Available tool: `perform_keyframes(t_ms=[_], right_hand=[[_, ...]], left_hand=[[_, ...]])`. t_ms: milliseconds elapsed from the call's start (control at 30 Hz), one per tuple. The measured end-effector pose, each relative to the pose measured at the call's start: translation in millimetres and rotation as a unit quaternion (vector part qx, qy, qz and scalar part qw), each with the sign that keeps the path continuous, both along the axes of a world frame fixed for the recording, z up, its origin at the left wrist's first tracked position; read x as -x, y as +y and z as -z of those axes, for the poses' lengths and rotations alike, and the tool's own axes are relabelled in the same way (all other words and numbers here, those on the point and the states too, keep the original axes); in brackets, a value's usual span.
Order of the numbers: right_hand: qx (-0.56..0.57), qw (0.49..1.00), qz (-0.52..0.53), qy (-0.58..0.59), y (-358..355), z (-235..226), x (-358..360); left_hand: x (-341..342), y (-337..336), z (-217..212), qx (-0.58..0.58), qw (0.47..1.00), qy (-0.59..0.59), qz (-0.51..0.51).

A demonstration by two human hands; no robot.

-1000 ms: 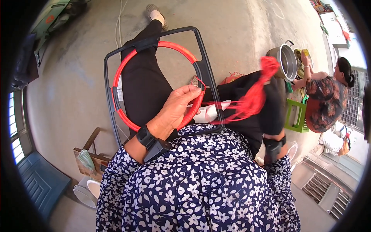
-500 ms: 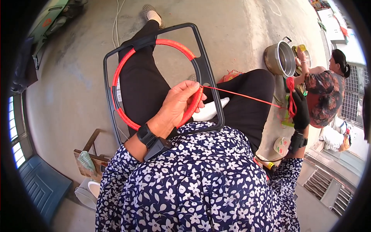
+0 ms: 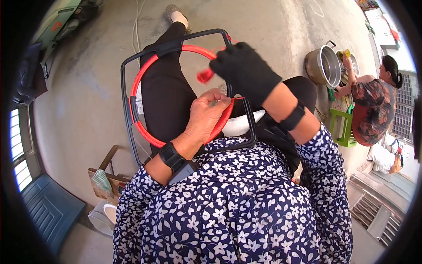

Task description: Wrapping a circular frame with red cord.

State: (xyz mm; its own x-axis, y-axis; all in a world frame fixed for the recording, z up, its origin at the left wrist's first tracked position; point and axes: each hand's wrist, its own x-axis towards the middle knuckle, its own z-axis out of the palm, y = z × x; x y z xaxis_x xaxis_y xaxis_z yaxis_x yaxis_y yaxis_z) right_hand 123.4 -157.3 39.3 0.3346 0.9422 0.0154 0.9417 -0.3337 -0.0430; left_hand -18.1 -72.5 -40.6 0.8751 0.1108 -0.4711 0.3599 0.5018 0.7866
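Observation:
On my lap rests a black frame (image 3: pixel 127 104), roughly square, with a round ring (image 3: pixel 144 70) inside it, most of the ring wrapped in red cord. My bare left hand (image 3: pixel 207 112) grips the ring's wrapped right side, thumb pressed on top by the end of the wrapping. Over the frame's upper right side is my right hand (image 3: pixel 246 72) in a black glove, closed around a bundle of red cord (image 3: pixel 205 75) that pokes out blurred on its left, inside the ring. A short stretch of cord shows right of my left thumb.
At the right a person (image 3: pixel 373 105) sits near a large metal pot (image 3: pixel 317 66) and a green plastic stool (image 3: pixel 345 127). A blue chair (image 3: pixel 52 211) stands lower left, beside a wooden stool (image 3: pixel 105 185). A pale cable (image 3: pixel 137 26) runs along the floor.
My right hand has swung in from the far right with the cord bundle, now over the frame's right side. The cord is no longer stretched out rightward. My left hand keeps its grip.

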Motion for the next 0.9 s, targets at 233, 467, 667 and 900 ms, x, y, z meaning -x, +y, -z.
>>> perform_keyframes(t_ms=[233,467,667,900], right_hand=[[-0.051,0.99,-0.111,0.074,1.8,25.7,0.6],[-0.127,0.944,-0.04,0.301,-57.6,-10.2,15.9],[-0.142,0.975,0.012,0.168,-68.3,-11.5,51.1],[-0.361,0.639,0.304,0.608,-101.4,-30.9,69.8]], left_hand=[[-1.8,0.9,-0.1,-0.054,0.997,-0.06,-0.008],[-5.1,0.5,-10.6,0.167,0.985,-0.022,0.031],[-5.7,8.3,-21.4,0.224,0.973,-0.009,0.055],[-10.6,11.4,-11.6,0.184,0.979,0.067,0.064]])
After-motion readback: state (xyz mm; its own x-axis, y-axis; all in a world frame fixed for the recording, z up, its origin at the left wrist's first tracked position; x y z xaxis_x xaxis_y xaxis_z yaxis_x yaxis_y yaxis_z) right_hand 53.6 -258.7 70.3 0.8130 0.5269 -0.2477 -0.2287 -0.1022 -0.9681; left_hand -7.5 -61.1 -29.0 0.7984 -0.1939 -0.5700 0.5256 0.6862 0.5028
